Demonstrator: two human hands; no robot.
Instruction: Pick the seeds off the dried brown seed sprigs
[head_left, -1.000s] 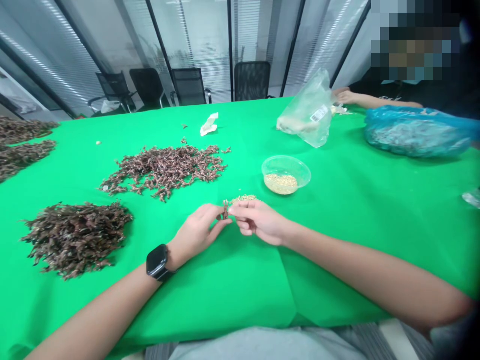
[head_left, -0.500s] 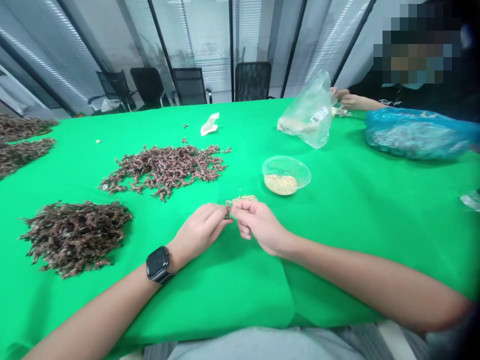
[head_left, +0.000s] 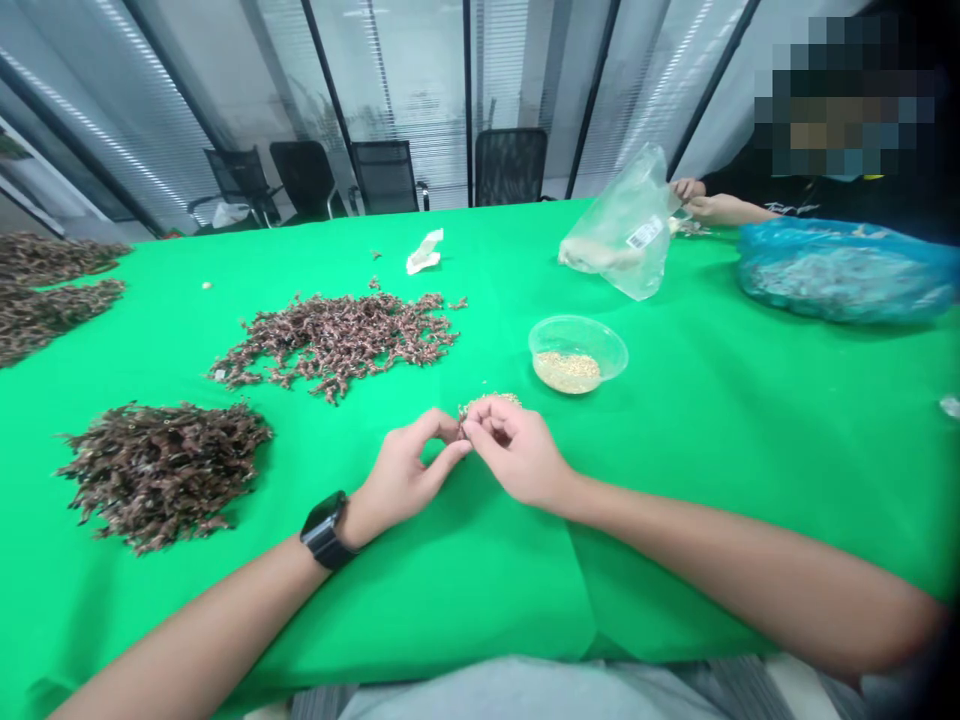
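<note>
My left hand (head_left: 412, 465) and my right hand (head_left: 521, 450) meet fingertip to fingertip over the green cloth (head_left: 480, 580). Between them is a small brown piece (head_left: 463, 428), mostly covered by the fingers; it looks like the dried pieces in the piles. My left thumb and index finger pinch at it, with a gap behind the fingertips. The right thumb and fingers are pressed together at its other side. Just behind my hands lies a little heap of pale grains (head_left: 504, 398). A clear round bowl (head_left: 577, 345) with similar grains stands behind and to the right of them.
A dark brown pile (head_left: 165, 470) lies at the left, a looser pile (head_left: 345, 340) behind it, and more at the far left. Crumpled paper (head_left: 425, 252), a clear plastic bag (head_left: 622, 235) and a full blue bag (head_left: 844, 272) lie farther back. Another person's hands (head_left: 705, 203) work at the back right.
The left thumb and index finger have bowed apart behind their tips, and the left wrist has turned. The whole view has shifted slightly.
</note>
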